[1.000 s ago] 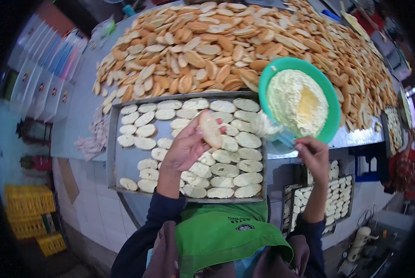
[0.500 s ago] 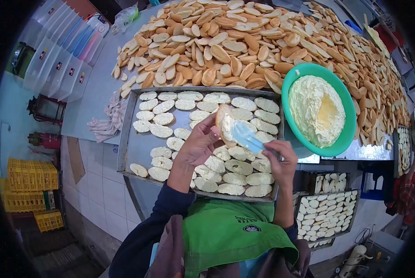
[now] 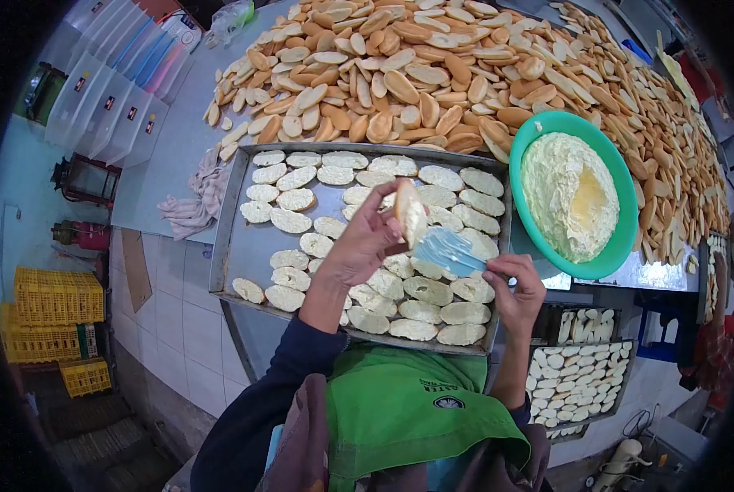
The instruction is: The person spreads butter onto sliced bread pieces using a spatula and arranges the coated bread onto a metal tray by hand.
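Note:
My left hand (image 3: pixel 369 238) grips a slice of bread (image 3: pixel 410 215) by its edge, its cut face partly coated with pale cream. In my right hand (image 3: pixel 516 289) is a light-blue spatula (image 3: pixel 449 252), its blade smeared with cream just below and right of the slice. Both hands are over a metal baking tray (image 3: pixel 219 238) that holds rows of cream-coated bread slices (image 3: pixel 420 309). To the right of the tray a green bowl (image 3: pixel 521 193) tilts slightly, filled with pale yellow cream (image 3: pixel 576 193).
A large heap of bread slices (image 3: pixel 433 66) covers the back of the table. A crumpled cloth (image 3: pixel 191 205) lies left of the tray. More filled trays (image 3: pixel 580 381) stand lower right. Yellow crates (image 3: pixel 55 307) and clear plastic bins (image 3: pixel 96 107) are at left.
The spatula has moved off the slice, down and to the right, with my right hand. My left hand has turned the slice more edge-on. The whole view has shifted slightly.

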A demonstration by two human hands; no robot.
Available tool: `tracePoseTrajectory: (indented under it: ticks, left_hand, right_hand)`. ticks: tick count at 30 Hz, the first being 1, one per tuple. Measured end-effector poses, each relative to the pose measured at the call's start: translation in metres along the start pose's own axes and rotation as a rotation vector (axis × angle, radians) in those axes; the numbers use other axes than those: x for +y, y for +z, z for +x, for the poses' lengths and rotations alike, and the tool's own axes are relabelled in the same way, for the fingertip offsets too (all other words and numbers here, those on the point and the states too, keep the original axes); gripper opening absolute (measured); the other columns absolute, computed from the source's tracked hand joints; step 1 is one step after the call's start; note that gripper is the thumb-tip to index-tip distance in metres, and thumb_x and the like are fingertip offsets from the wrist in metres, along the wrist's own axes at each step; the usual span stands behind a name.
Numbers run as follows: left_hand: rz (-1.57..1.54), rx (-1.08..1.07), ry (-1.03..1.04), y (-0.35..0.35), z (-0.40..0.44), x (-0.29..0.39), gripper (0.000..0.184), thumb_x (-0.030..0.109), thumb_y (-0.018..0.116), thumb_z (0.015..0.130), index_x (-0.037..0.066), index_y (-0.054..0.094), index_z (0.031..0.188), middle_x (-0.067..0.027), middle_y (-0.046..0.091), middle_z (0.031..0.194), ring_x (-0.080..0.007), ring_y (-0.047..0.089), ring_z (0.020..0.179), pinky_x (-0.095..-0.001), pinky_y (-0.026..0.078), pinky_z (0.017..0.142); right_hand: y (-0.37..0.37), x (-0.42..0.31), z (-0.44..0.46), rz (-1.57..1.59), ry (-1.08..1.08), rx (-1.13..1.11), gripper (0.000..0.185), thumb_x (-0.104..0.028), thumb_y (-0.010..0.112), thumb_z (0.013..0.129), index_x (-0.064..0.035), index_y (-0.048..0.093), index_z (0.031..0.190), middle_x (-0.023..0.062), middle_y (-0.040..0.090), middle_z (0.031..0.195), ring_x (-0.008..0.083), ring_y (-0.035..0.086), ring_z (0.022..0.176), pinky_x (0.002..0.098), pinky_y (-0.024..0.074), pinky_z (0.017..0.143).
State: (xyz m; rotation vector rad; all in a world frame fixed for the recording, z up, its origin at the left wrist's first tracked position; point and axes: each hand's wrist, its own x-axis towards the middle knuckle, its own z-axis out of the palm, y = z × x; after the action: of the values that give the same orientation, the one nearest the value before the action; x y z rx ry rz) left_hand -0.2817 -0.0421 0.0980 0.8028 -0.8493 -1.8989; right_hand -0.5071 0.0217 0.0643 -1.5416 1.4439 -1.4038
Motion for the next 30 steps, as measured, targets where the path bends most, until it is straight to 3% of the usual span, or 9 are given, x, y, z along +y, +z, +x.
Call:
tracePoseTrajectory:
  ticks: [5, 7, 14, 17, 19, 20, 23, 28, 30]
  left_hand:
    - [-0.051, -0.097, -0.173, 0.003, -0.001, -0.010, 0.083, 0.033, 0.080, 0.053, 0.011, 0.036, 0.120, -0.0021, 0.054, 0.099, -0.0086, 0.056, 0.087, -0.0200, 0.052, 0.062]
    - [-0.059, -0.189, -0.163, -0.005, -0.003, -0.013, 0.070, 0.025, 0.076, 0.064, 0.010, 0.035, 0.119, -0.0045, 0.057, 0.098, -0.0120, 0.058, 0.085, -0.0241, 0.051, 0.068]
    - [-0.045, -0.300, -0.262, -0.008, -0.013, -0.027, 0.082, 0.030, 0.080, 0.057, 0.008, 0.037, 0.122, -0.0084, 0.056, 0.103, -0.0141, 0.057, 0.092, -0.0243, 0.047, 0.074]
    - [-0.163, -0.400, -0.269, -0.008, -0.020, -0.033, 0.094, 0.029, 0.081, 0.055, 0.009, 0.028, 0.130, -0.0085, 0.051, 0.111, -0.0170, 0.055, 0.094, -0.0294, 0.044, 0.082]
    - [-0.277, -0.331, -0.209, -0.005, -0.024, -0.032, 0.099, 0.026, 0.081, 0.056, 0.016, 0.021, 0.134, -0.0138, 0.050, 0.111, -0.0241, 0.056, 0.095, -0.0392, 0.047, 0.079]
    - [-0.270, -0.306, -0.159, -0.009, -0.025, -0.031, 0.099, 0.026, 0.080, 0.057, 0.020, 0.020, 0.135, -0.0149, 0.049, 0.110, -0.0274, 0.057, 0.092, -0.0402, 0.048, 0.076]
    - [-0.332, -0.207, -0.154, -0.008, -0.026, -0.022, 0.098, 0.026, 0.079, 0.058, 0.021, 0.019, 0.135, -0.0152, 0.049, 0.107, -0.0270, 0.058, 0.090, -0.0374, 0.050, 0.075]
    - [-0.374, -0.187, -0.121, -0.005, -0.019, -0.027, 0.098, 0.030, 0.078, 0.059, 0.019, 0.018, 0.136, -0.0139, 0.049, 0.108, -0.0237, 0.058, 0.091, -0.0314, 0.052, 0.074]
    - [-0.469, -0.227, -0.094, -0.009, -0.016, -0.031, 0.082, 0.019, 0.069, 0.070, 0.017, 0.019, 0.135, -0.0053, 0.039, 0.125, -0.0183, 0.054, 0.101, -0.0270, 0.050, 0.082]
  right_hand:
    - [0.016, -0.002, 0.002, -0.001, -0.017, 0.077, 0.018, 0.006, 0.067, 0.062, -0.0027, 0.065, 0.077, 0.0066, 0.061, 0.078, 0.0170, 0.054, 0.072, 0.0255, 0.0417, 0.065]
    - [0.018, -0.003, 0.004, -0.119, -0.100, 0.122, 0.019, 0.007, 0.066, 0.064, -0.0013, 0.064, 0.081, 0.0070, 0.059, 0.083, 0.0145, 0.053, 0.076, 0.0228, 0.0428, 0.062]
    - [0.021, -0.007, 0.009, -0.118, -0.031, 0.193, 0.018, 0.005, 0.067, 0.063, -0.0031, 0.065, 0.080, 0.0074, 0.060, 0.078, 0.0173, 0.054, 0.072, 0.0239, 0.0433, 0.064]
    - [0.027, 0.006, -0.002, 0.015, 0.074, 0.111, 0.018, 0.005, 0.065, 0.068, -0.0010, 0.063, 0.085, 0.0070, 0.060, 0.081, 0.0150, 0.054, 0.074, 0.0227, 0.0438, 0.066]
    - [0.030, 0.015, -0.009, 0.629, 0.376, 0.154, 0.018, 0.004, 0.062, 0.073, 0.0011, 0.061, 0.091, 0.0056, 0.059, 0.084, 0.0126, 0.054, 0.077, 0.0218, 0.0437, 0.066]
    - [0.030, 0.019, -0.012, 0.664, 0.370, 0.086, 0.016, -0.002, 0.058, 0.080, 0.0022, 0.058, 0.096, 0.0076, 0.060, 0.085, 0.0123, 0.055, 0.073, 0.0223, 0.0440, 0.062]
    - [0.037, 0.018, -0.019, 0.907, 0.490, 0.003, 0.018, -0.009, 0.057, 0.082, 0.0013, 0.057, 0.097, 0.0119, 0.062, 0.086, 0.0123, 0.055, 0.066, 0.0228, 0.0434, 0.056]
    - [0.051, 0.016, -0.020, 0.835, 0.518, -0.055, 0.020, -0.015, 0.056, 0.084, 0.0009, 0.057, 0.096, 0.0143, 0.063, 0.084, 0.0114, 0.055, 0.059, 0.0214, 0.0420, 0.050]
    - [0.050, 0.016, -0.021, 0.819, 0.522, -0.049, 0.020, -0.014, 0.057, 0.083, 0.0011, 0.057, 0.096, 0.0143, 0.063, 0.083, 0.0112, 0.055, 0.058, 0.0214, 0.0418, 0.049]
